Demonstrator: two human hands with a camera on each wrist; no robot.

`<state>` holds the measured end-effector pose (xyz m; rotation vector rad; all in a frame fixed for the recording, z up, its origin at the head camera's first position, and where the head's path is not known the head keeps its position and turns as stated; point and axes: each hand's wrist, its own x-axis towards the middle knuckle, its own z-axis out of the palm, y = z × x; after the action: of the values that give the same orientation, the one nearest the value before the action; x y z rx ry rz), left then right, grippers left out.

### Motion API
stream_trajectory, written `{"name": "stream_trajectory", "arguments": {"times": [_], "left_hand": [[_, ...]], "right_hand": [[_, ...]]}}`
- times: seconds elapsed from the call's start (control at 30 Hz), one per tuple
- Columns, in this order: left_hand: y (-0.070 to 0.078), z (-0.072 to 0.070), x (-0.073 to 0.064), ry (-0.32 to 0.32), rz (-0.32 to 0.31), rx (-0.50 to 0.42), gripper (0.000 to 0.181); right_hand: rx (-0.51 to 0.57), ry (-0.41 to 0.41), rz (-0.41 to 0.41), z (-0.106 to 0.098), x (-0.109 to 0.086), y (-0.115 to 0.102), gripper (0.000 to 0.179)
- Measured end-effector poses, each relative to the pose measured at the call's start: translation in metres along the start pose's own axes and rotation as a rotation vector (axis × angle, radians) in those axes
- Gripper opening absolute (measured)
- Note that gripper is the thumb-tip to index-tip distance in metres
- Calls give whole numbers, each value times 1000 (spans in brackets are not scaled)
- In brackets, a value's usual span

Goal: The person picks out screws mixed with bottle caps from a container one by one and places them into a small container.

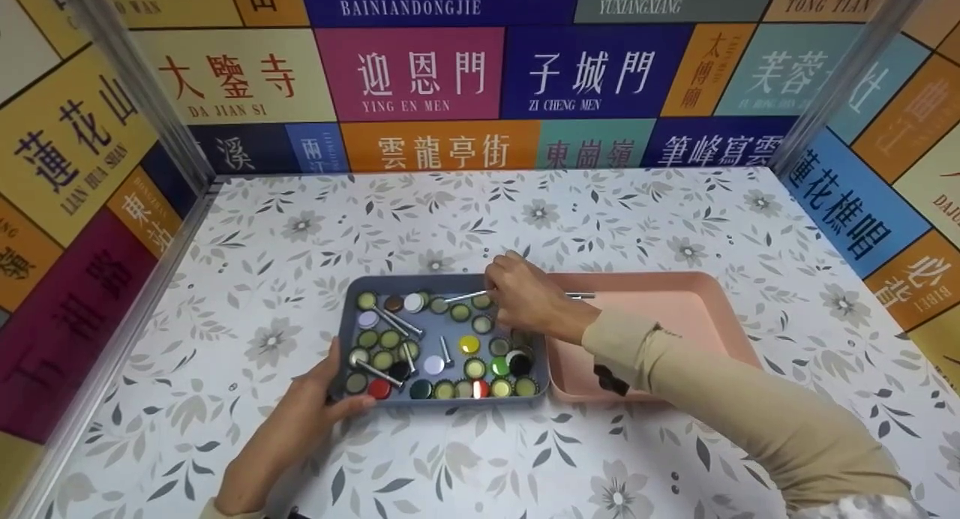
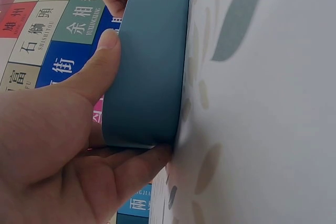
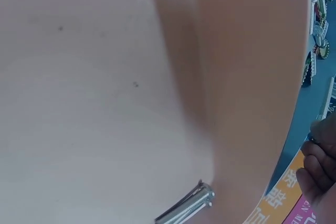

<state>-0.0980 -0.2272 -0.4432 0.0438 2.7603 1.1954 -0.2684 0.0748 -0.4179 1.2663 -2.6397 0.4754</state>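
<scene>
A blue tray (image 1: 442,401) holds many bottle caps, among them a yellow cap (image 1: 469,344), with several silver screws (image 1: 379,372) lying over them. My left hand (image 1: 304,403) grips its near left corner, thumb at the front wall and fingers around the side; the left wrist view shows this hand (image 2: 63,135) against the outer wall. Over the tray's back right part, my right hand (image 1: 525,294) pinches a silver screw (image 1: 466,297) that points left. Curled fingers of the right hand (image 3: 320,166) show at the edge of the right wrist view.
A pink tray (image 1: 731,331) stands against the blue tray's right side. Silver screws (image 3: 186,205) lie in it near its back left corner, partly behind the right hand in the head view. Printed panels (image 1: 427,73) wall in the flowered tabletop (image 1: 300,279) at the back and sides.
</scene>
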Motion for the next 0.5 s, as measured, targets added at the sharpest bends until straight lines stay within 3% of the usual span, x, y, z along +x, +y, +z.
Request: {"name": "stream_trajectory", "arguments": {"times": [0.23,0.5], "left_hand": [[-1,0,1,-8,2,-22,106],[0,-1,0,-23,-12,-41,104]], "right_hand": [[-26,73,-30,-5,-7,8,13],[-24,98,-23,-7,-15,16,11]]}}
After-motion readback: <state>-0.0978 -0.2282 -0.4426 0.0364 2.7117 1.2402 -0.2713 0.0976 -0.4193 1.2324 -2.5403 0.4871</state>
